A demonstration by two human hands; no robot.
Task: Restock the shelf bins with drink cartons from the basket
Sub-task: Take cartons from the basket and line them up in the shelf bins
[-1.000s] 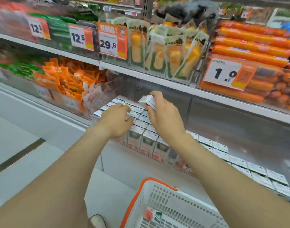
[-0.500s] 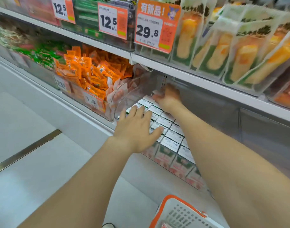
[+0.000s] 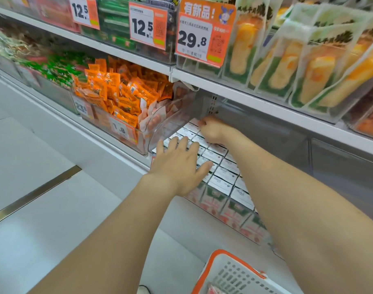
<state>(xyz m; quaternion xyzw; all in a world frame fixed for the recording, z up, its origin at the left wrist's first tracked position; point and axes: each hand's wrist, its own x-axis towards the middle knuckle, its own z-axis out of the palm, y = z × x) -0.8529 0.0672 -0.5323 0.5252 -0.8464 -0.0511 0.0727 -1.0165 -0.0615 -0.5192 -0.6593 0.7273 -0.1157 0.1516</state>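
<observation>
Many small white-topped paperboard drink cartons (image 3: 222,181) | left hand (image 3: 178,166) flat, fingers straight, on tops | right hand (image 3: 211,129) curled at back row, hold unclear | likely light, stiff: pinch sides.

My bare left arm (image 3: 117,219) reaches forward from the lower left with the wrist straight. My left hand (image 3: 179,166) lies palm down, four fingers (image 3: 183,145) spread and straight, and the thumb sticks out to the right. My bare right arm (image 3: 297,198) comes in from the lower right and stretches farther ahead than the left. My right hand (image 3: 211,130) is knuckles-up with its fingers curled under. From here I cannot tell whether they grip anything.
</observation>
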